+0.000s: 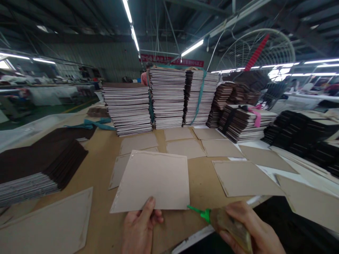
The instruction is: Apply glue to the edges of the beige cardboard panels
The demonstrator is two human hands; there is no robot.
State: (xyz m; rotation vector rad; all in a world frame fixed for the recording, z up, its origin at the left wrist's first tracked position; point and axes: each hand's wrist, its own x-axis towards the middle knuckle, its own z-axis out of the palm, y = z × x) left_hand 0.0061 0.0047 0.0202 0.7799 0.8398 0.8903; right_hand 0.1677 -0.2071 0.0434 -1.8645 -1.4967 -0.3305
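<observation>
My left hand pinches the near edge of a beige board, thumb on top and fingers underneath. The board is raised and tilted above the table, with a shiny strip along its left and top edges. Wrapped in my right hand is a squeeze glue bottle, brownish and smeared. Its thin green nozzle points left, and the tip is at the board's lower right corner; whether it touches I cannot tell. Similar boards lie flat around, among them one board to the right and another at lower left.
Tall stacks of dark-faced panels stand along the back of the brown table cover. A dark stack sits at left, black stacks at right. A large fan rises behind. A person is partly hidden behind the stacks.
</observation>
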